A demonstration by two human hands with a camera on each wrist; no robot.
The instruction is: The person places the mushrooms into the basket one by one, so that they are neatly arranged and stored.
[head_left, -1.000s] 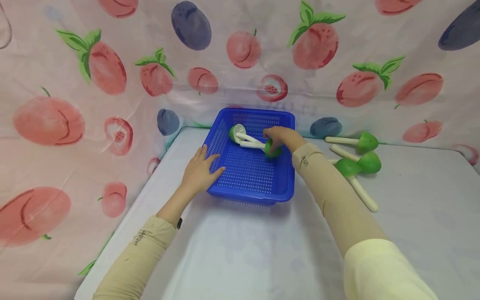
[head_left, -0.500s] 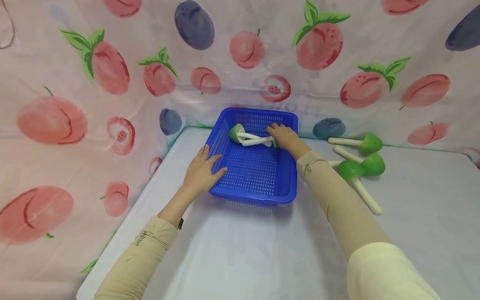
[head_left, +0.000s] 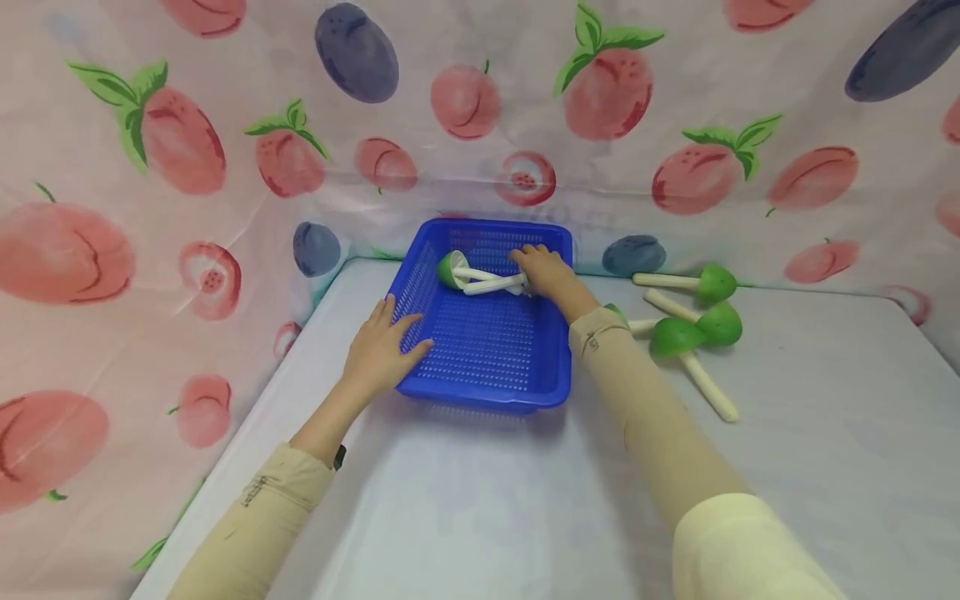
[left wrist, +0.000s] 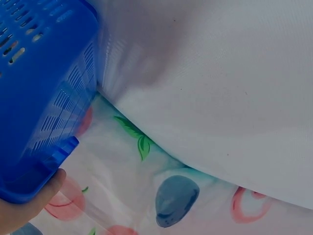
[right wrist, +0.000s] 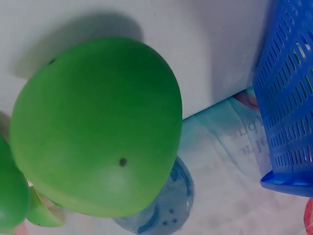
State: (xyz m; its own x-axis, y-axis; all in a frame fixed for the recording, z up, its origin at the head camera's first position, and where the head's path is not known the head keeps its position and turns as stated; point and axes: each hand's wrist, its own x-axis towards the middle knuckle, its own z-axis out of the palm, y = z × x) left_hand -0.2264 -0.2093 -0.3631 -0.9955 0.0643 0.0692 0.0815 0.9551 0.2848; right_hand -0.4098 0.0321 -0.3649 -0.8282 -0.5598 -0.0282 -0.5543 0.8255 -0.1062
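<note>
A blue perforated basket (head_left: 487,392) stands at the back of the white table. My left hand (head_left: 377,350) rests on its left rim with fingers spread, and one finger lies along the rim in the left wrist view. Inside the basket lies a toy mushroom (head_left: 453,271) with green cap and white stem, its hollow underside showing. A second toy mushroom (head_left: 491,286) crosses it, stem pointing left. My right hand (head_left: 543,269) holds this one at the cap end, by the basket's right wall; the hand covers its cap.
Several more green toy mushrooms (head_left: 675,337) lie loosely together on the table right of the basket, one partly behind my right sleeve. A large green cap (right wrist: 98,127) fills much of the right wrist view. A fruit-printed cloth (head_left: 465,167) hangs behind the table.
My right hand has moved slightly farther back in the basket and now covers the green cap that showed before. The held mushroom's stem has turned a little. My left hand stays on the rim.
</note>
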